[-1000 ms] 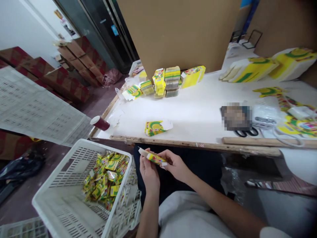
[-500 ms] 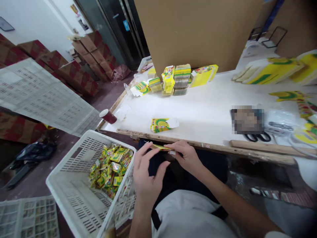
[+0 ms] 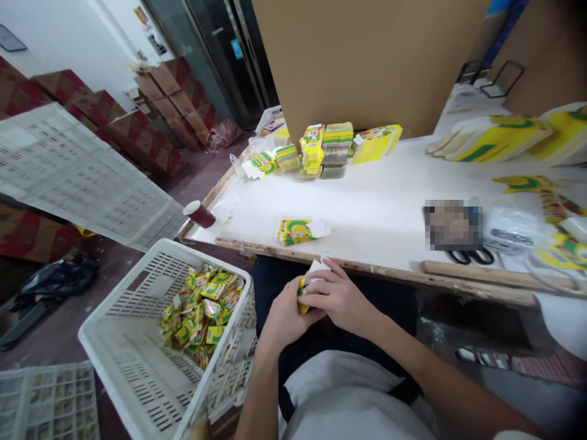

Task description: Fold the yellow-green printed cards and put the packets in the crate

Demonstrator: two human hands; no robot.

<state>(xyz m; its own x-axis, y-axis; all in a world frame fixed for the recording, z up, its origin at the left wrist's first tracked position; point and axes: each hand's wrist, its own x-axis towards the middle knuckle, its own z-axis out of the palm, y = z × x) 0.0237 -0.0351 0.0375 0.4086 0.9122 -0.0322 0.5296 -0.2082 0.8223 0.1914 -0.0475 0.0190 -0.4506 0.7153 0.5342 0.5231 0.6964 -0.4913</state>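
Note:
My left hand [image 3: 285,316] and my right hand [image 3: 343,300] meet just in front of the table edge, over my lap. Between them is a small yellow cardboard box [image 3: 301,294] with a white flap sticking up; the fingers cover most of it. Left thumb and fingers wrap its near side, while the right fingers lie across its front. Beyond the hands, a few flattened yellow boxes [image 3: 296,232] lie overlapped on the white table [image 3: 367,208]. Left of my lap, a white plastic crate [image 3: 132,354] holds a heap of small filled yellow packs [image 3: 206,311].
Stacks of yellow cartons [image 3: 337,143] stand along a tall cardboard panel [image 3: 367,67]. A dark red cup [image 3: 199,214] stands at the table's left corner. Black-handled scissors [image 3: 470,255] lie at right by a wooden strip [image 3: 495,278]. Red-brown boxes [image 3: 137,140] are piled behind.
Both hands have closed in round the yellow box. It was held thin and flat between the fingertips; now it is tilted up with its white flap showing. My left hand has turned inward.

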